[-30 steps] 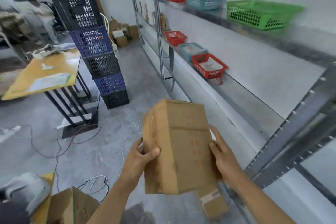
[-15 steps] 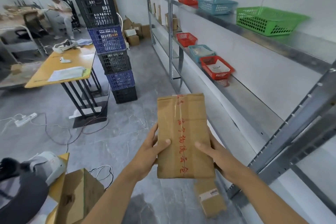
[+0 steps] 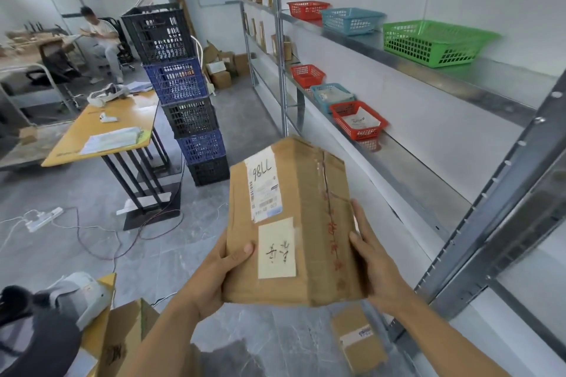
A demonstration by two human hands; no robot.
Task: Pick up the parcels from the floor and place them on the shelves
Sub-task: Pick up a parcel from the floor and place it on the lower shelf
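Shelves [image 3: 428, 174]: metal racking along the right wall, lower tier bare nearest the person; red basket [image 3: 356, 119] farther along it.

Table [image 3: 101, 131]: yellow top, left, well apart from the work.

Parcel [image 3: 291, 223]: brown carton, labelled face up, held off the floor; long axis runs away from the person, roughly parallel to the shelf edge. The bare tier lies to its right, so the right hand is nearer.

Left hand [image 3: 214, 278]: grip clamped on the near left edge.

Right hand [image 3: 376, 260]: grip clamped on the right side.

Small parcel [image 3: 358, 340]: on the floor, below.
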